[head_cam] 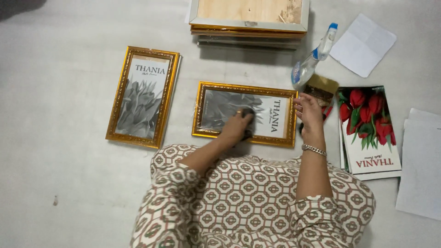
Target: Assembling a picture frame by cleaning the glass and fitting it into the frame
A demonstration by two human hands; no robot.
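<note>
Two gold frames on the floor: left hand (pixel 236 125) grips a dark cloth (pixel 248 120) mid-wipe on the near frame (pixel 245 114), right hand (pixel 308 110) open-fingered steadying its edge, left frame (pixel 143 96) untouched.

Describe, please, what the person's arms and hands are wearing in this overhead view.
Both arms wear loose short sleeves of cream fabric printed with a red-brown and green geometric lattice, leaving the forearms bare. The right hand has a silver chain bracelet at the wrist. The left hand shows a small gold-coloured ring on one finger. No gloves.

floor (pixel 59 183): pale grey, smooth, matte | light: soft, even, faint shadows | walls, furniture, windows: out of view
</note>
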